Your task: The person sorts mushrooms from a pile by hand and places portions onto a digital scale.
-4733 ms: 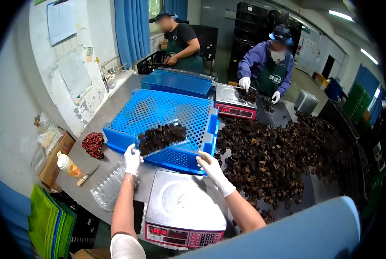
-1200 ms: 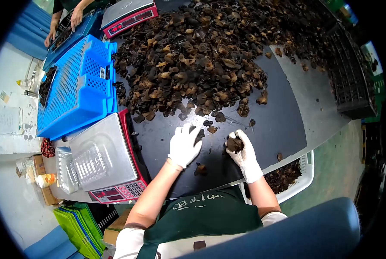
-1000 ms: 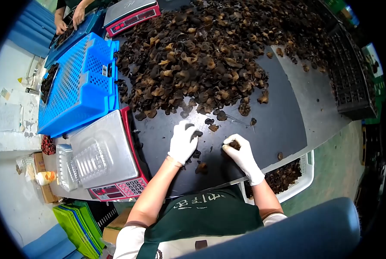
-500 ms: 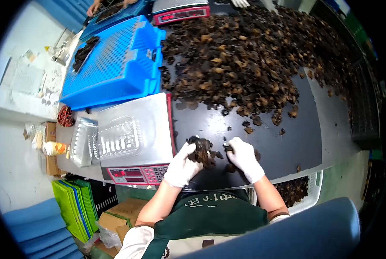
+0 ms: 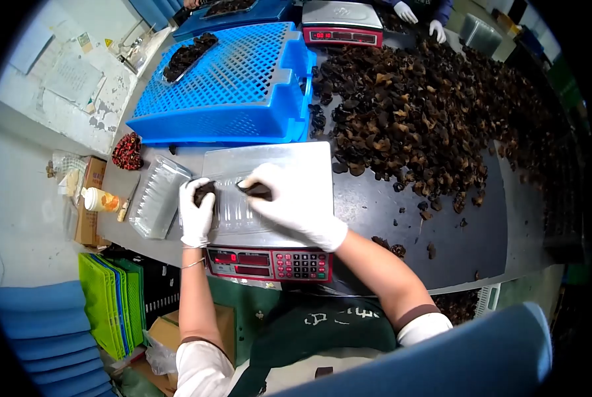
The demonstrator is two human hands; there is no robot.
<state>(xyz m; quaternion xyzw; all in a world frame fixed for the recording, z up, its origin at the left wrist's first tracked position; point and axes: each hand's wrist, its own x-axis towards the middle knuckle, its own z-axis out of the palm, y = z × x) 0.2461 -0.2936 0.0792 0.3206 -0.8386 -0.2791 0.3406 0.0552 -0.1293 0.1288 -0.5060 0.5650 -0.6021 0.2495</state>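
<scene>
My left hand [image 5: 198, 210], white-gloved, is closed around some dark mushrooms [image 5: 204, 192] at the left edge of the near scale [image 5: 309, 159]. A clear plastic tray [image 5: 230, 215] lies on the scale's metal plate, between and partly beneath my hands. Above the tray's right part, my right hand [image 5: 286, 202], slightly blurred, pinches dark mushroom pieces [image 5: 259, 191]. More clear trays [image 5: 158, 197] rest on the table left of the scale. A large heap of dark brown mushrooms [image 5: 402, 119] spreads over the table to the right.
Behind the scale stands an upturned blue crate [image 5: 226, 73] bearing a filled tray [image 5: 190, 57]. A second scale [image 5: 342, 23] and a co-worker's gloved hands [image 5: 405, 12] are farther back. A cup [image 5: 100, 200] and a red bundle [image 5: 128, 151] are at the left.
Both hands have moved from the dark table surface to over the near scale and its clear tray, still with mushrooms in them. The view has shifted left and shows more of the far side.
</scene>
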